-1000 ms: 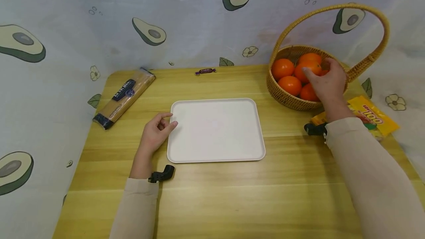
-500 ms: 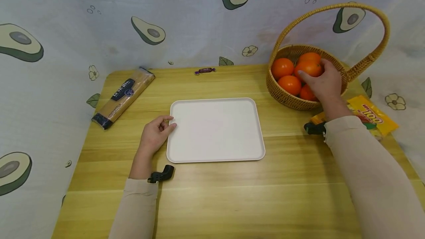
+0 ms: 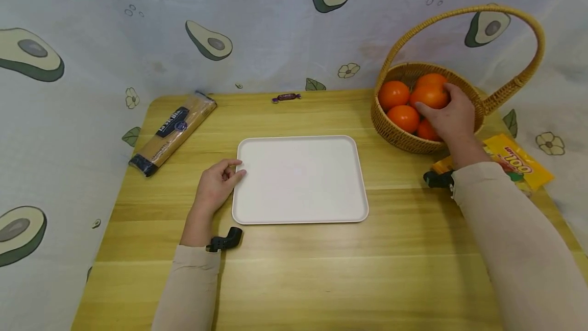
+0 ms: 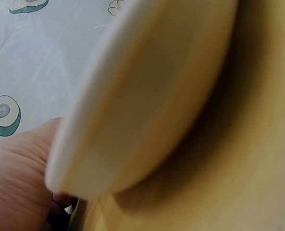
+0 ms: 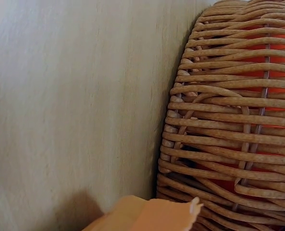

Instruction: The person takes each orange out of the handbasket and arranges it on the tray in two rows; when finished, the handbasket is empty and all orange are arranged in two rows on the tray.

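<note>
At the right, a wicker basket (image 3: 404, 140) with a tall handle holds several oranges (image 3: 393, 94). My right hand (image 3: 455, 116) reaches into it and grips the upper orange (image 3: 429, 96), thumb at the front and fingers round its right side. A white rectangular tray (image 3: 300, 180) lies flat on the table. Beside its left edge rests my left hand (image 3: 216, 183), fingers loosely bent, with thumb and forefinger tips at the rim. In the left wrist view the tray's side (image 4: 132, 106) looms large and hides the fingertips.
A pasta packet (image 3: 172, 134) lies at the back left, and a small wrapped candy (image 3: 286, 97) at the back edge. Under my right forearm is a yellow packet (image 3: 519, 162). The right wrist view shows the basket's woven side (image 5: 229, 120). A printed cloth (image 3: 271, 24) hangs behind.
My right hand has shifted slightly left and closed its fingers and thumb around the upper orange. The left hand and tray stay in place; the head view has moved a little.
</note>
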A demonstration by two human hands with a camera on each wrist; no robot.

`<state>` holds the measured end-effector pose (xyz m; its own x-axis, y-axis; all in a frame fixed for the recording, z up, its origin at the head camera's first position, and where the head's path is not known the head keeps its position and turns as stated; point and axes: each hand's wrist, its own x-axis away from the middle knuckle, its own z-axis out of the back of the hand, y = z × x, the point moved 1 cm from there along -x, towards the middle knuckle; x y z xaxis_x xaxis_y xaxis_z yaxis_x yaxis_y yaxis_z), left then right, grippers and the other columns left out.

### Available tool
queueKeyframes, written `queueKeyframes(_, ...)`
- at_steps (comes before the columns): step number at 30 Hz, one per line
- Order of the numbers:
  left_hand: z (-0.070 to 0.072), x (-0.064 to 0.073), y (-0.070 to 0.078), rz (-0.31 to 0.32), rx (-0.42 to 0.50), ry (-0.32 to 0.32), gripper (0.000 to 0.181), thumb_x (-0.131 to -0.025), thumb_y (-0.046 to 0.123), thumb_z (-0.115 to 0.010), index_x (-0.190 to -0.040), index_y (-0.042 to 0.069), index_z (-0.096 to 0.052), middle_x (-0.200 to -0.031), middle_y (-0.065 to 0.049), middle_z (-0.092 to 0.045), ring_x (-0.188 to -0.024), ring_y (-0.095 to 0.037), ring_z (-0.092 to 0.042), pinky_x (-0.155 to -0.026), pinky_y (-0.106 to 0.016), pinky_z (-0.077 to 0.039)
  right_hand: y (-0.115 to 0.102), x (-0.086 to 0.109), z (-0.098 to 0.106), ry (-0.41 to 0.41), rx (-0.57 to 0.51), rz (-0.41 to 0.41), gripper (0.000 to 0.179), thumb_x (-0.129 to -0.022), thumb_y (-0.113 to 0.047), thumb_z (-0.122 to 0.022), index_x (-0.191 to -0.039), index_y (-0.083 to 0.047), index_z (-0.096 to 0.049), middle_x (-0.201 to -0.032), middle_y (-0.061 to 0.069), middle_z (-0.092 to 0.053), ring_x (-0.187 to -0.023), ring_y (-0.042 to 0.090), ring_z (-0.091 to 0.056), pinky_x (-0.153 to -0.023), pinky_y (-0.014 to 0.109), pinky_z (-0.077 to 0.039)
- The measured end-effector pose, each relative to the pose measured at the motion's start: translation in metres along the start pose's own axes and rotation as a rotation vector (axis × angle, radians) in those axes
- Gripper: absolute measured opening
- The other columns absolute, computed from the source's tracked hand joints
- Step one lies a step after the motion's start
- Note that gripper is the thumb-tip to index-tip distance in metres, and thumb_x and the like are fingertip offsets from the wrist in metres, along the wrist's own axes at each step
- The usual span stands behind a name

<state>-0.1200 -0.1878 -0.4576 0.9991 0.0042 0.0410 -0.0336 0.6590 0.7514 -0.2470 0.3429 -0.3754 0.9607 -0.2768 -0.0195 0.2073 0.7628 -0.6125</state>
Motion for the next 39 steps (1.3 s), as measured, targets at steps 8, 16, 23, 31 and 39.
queueKeyframes(8,0.000,-0.001,0.002,0.005,0.006,-0.002,0.032,-0.097,0.028,-0.072,-0.125,0.010,-0.070,-0.084,-0.006,-0.060,-0.073,-0.020,-0.049,-0.070,-0.031,-0.041,0.000,0.000,0.000,0.014,-0.005,0.023,0.091,-0.093,-0.053,-0.066,-0.163,-0.012,-0.024,-0.165,0.019,-0.029,-0.148,0.045,-0.033,-0.121,0.061,-0.027)
queueKeyframes(16,0.000,0.001,0.000,0.019,0.003,-0.015,0.032,-0.097,0.026,-0.072,-0.125,0.011,-0.070,-0.085,-0.006,-0.059,-0.074,-0.019,-0.049,-0.069,-0.029,-0.041,-0.005,0.005,0.001,0.067,-0.013,0.088,0.086,-0.093,-0.047,-0.070,-0.161,-0.013,-0.030,-0.164,0.017,-0.031,-0.148,0.042,-0.032,-0.122,0.059,-0.026)
queueKeyframes(23,0.001,0.000,0.002,0.007,-0.005,-0.007,0.032,-0.096,0.026,-0.073,-0.123,0.010,-0.071,-0.085,-0.006,-0.060,-0.074,-0.019,-0.050,-0.068,-0.029,-0.041,-0.015,0.011,0.003,0.126,0.013,0.219,0.080,-0.092,-0.036,-0.076,-0.158,-0.014,-0.037,-0.161,0.012,-0.038,-0.149,0.037,-0.035,-0.124,0.055,-0.026)
queueKeyframes(31,0.001,0.000,0.001,0.002,-0.012,-0.010,0.031,-0.096,0.025,-0.074,-0.123,0.010,-0.071,-0.084,-0.006,-0.060,-0.073,-0.018,-0.049,-0.067,-0.028,-0.041,-0.038,0.025,0.011,0.101,0.058,0.306,0.082,-0.090,-0.032,-0.078,-0.158,-0.016,-0.036,-0.163,0.011,-0.037,-0.149,0.036,-0.034,-0.122,0.059,-0.029)
queueKeyframes(39,0.001,0.001,0.003,0.007,0.000,-0.010,0.031,-0.096,0.025,-0.074,-0.122,0.010,-0.071,-0.083,-0.005,-0.060,-0.073,-0.019,-0.050,-0.068,-0.029,-0.041,-0.070,0.050,0.009,0.135,0.027,0.460,0.083,-0.083,-0.023,-0.085,-0.153,-0.011,-0.043,-0.155,0.015,-0.046,-0.141,0.036,-0.045,-0.114,0.056,-0.042)
